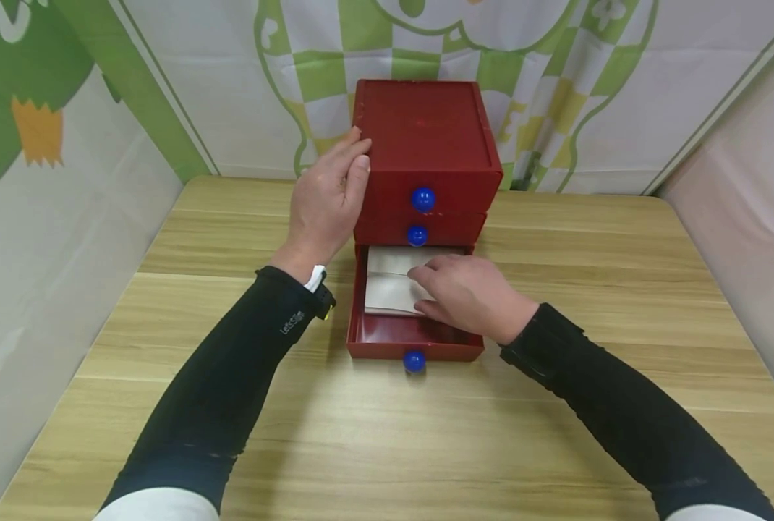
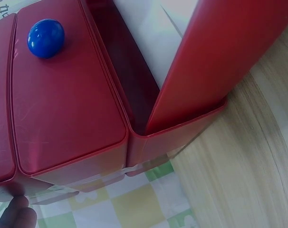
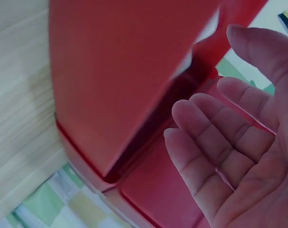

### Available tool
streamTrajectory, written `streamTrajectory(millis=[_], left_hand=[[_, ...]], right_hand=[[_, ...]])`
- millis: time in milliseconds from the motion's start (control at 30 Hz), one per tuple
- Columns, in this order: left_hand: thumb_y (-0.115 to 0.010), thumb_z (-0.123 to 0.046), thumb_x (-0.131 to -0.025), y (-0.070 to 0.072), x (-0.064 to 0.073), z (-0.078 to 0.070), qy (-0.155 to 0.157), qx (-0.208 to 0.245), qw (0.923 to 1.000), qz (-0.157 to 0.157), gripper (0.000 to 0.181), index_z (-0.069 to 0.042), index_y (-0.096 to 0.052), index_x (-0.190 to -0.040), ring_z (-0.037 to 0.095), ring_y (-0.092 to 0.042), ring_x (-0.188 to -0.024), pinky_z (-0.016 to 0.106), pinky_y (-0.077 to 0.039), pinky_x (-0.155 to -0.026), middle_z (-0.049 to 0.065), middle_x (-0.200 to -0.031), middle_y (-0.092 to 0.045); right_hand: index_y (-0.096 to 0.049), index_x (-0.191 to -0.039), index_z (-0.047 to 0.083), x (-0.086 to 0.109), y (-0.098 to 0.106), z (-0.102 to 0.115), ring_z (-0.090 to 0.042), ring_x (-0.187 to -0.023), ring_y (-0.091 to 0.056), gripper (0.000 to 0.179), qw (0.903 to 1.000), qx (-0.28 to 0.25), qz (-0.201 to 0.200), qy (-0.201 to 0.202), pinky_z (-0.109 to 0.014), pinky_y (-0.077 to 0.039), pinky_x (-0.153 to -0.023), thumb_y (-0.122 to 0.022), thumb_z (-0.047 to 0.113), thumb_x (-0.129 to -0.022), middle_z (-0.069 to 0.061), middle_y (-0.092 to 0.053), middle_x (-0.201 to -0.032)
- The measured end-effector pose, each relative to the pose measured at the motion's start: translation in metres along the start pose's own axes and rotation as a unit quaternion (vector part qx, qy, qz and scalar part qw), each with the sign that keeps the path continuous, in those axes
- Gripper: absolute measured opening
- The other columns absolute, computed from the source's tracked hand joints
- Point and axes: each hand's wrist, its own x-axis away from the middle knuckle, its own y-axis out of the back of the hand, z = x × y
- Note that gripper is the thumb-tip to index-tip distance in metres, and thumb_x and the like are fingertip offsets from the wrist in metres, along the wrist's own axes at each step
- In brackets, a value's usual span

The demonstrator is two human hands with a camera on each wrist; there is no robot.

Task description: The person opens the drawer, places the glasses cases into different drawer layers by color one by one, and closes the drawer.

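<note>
A red drawer box (image 1: 426,130) with three stacked drawers stands on the table, a round blue knob on each drawer. Its bottom drawer (image 1: 419,352) is pulled out, and white paper (image 1: 387,293) with a line across it lies inside. My left hand (image 1: 327,192) rests against the box's upper left side, fingers extended along it; its fingertips (image 2: 18,213) show at the lower left of the left wrist view. Over the right part of the drawer is my right hand (image 1: 468,289), fingertips right at the paper. The right wrist view shows its fingers loosely bent, with nothing between them.
The two upper drawers, with blue knobs (image 1: 422,199), are closed. The wooden table (image 1: 556,239) extends on both sides of the box. Behind it hangs a green-and-white patterned curtain (image 1: 322,72), and pale cloth walls (image 1: 738,145) stand at the sides.
</note>
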Motion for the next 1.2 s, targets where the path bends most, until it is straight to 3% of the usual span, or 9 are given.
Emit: streamTrajectory(millis=[433,633,733,933,1200], left_hand=[[-0.041,-0.035,-0.113,-0.001,0.000,0.000,-0.005,0.001,1.0000,-0.009,0.046,-0.009,-0.063,-0.145,0.013,-0.050,-0.145,0.033,-0.046,-0.116,0.005,-0.156,-0.054],[-0.041,-0.035,-0.113,0.000,0.000,0.001,-0.003,0.003,1.0000,-0.008,0.046,-0.010,-0.063,-0.145,0.012,-0.049,-0.145,0.034,-0.046,-0.116,0.005,-0.156,-0.054],[-0.040,-0.035,-0.113,0.000,0.000,0.001,-0.002,0.004,1.0000,-0.006,0.047,-0.010,-0.063,-0.145,0.012,-0.049,-0.145,0.033,-0.045,-0.116,0.004,-0.156,-0.054],[-0.040,-0.035,-0.113,0.000,0.000,0.001,-0.002,0.005,1.0000,-0.004,0.047,-0.010,-0.062,-0.145,0.011,-0.048,-0.146,0.031,-0.043,-0.118,0.005,-0.156,-0.053],[-0.040,-0.035,-0.113,-0.001,0.000,0.001,-0.003,0.004,1.0000,-0.004,0.047,-0.009,-0.062,-0.145,0.012,-0.048,-0.146,0.032,-0.044,-0.117,0.005,-0.156,-0.054]], right_hand=[[-0.073,-0.121,0.013,0.006,0.017,0.032,-0.019,-0.088,-0.074,0.032,0.9951,0.002,-0.085,0.051,-0.034,-0.063,-0.071,-0.079,0.028,-0.092,-0.004,-0.076,-0.102],[-0.070,-0.104,0.016,0.013,0.018,0.053,-0.014,-0.077,-0.070,0.015,0.9898,0.010,-0.101,0.100,-0.031,-0.060,-0.064,-0.076,0.027,-0.096,0.000,-0.072,-0.092],[-0.068,-0.102,0.015,0.018,0.016,0.062,-0.014,-0.070,-0.066,0.014,0.9858,0.032,-0.101,0.130,-0.030,-0.057,-0.058,-0.078,0.021,-0.094,-0.001,-0.069,-0.088],[-0.066,-0.101,0.016,0.029,0.010,0.076,-0.012,-0.061,-0.054,0.015,0.9821,0.063,-0.061,0.166,-0.026,-0.049,-0.052,-0.079,0.015,-0.092,0.001,-0.062,-0.085],[-0.066,-0.088,0.019,0.039,-0.003,0.085,-0.011,-0.053,-0.048,0.010,0.9796,0.083,-0.035,0.180,-0.024,-0.043,-0.048,-0.073,0.013,-0.092,0.004,-0.060,-0.078]])
